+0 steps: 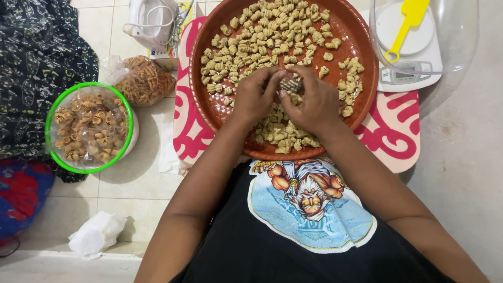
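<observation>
A round reddish-brown tray (361, 63) lies in front of me, strewn with many small pale ridged dough pieces (262, 36). My left hand (254, 97) and my right hand (312, 102) meet over the tray's middle. Between their fingertips sits a small ridged tool (290, 84) with a bit of dough; both hands pinch at it. A heap of shaped pieces (285, 133) lies just under my hands near the tray's near rim.
A pink and white patterned board (398, 131) lies under the tray. At left stand a green-rimmed bowl of fried snacks (89, 128) and a clear bag of snacks (144, 78). A kitchen scale (414, 73) with a yellow spatula (406, 23) stands at right. A hand mixer (152, 21) is beyond, crumpled tissue (97, 233) on the floor.
</observation>
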